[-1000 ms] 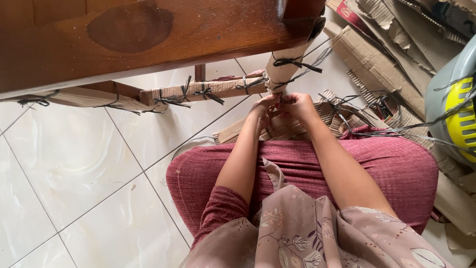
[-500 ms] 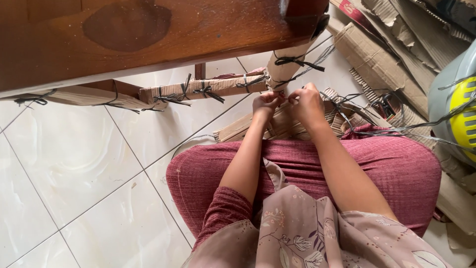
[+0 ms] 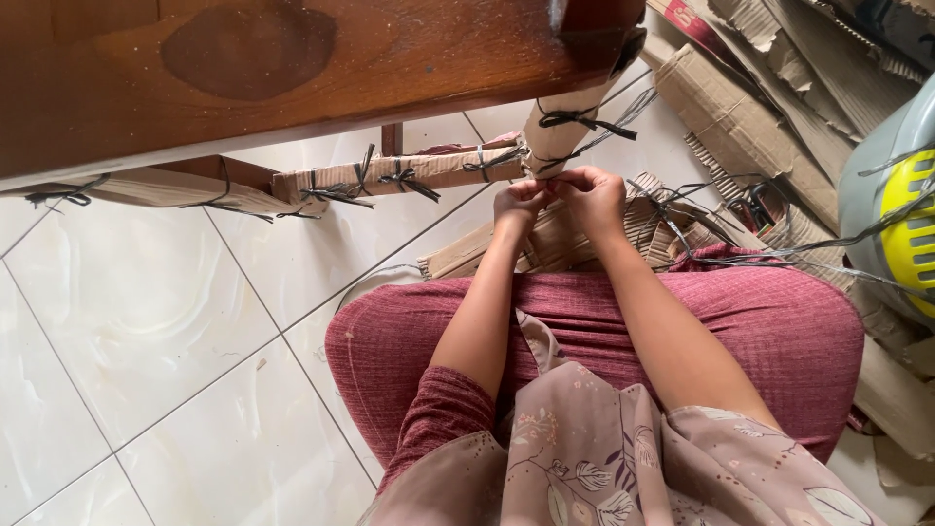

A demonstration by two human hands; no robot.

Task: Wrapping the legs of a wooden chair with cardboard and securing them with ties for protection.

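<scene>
While both hands are raised together at the foot of the cardboard-wrapped table leg (image 3: pixel 560 131), I record the following from the head view. The left hand (image 3: pixel 521 203) and the right hand (image 3: pixel 592 200) meet fingertip to fingertip just below the leg's wrapping, knuckles toward me. Between them runs a thin dark wire tie (image 3: pixel 557 168), which circles the lower part of the leg; its ends pass into the spot where the two sets of fingers come together. The fingers of both hands are curled and pressed together on that tie, each hand pinching one end, though the ends themselves are hidden by the fingers. The tie therefore lies directly at the grip, touching both hands, with the leg just above and behind it.

A second wire tie (image 3: pixel 582 121), already knotted, sits higher on the same leg. A cardboard-wrapped crossbar (image 3: pixel 409 175) extends left from the leg and carries several more knotted ties. The dark wooden tabletop (image 3: pixel 292 68) overhangs all of this. Loose wire strands (image 3: pixel 740 234) and flattened cardboard pieces (image 3: pixel 750 107) lie on the tiled floor (image 3: pixel 146 321) to the right, near a grey and yellow fan (image 3: pixel 901 214).
</scene>
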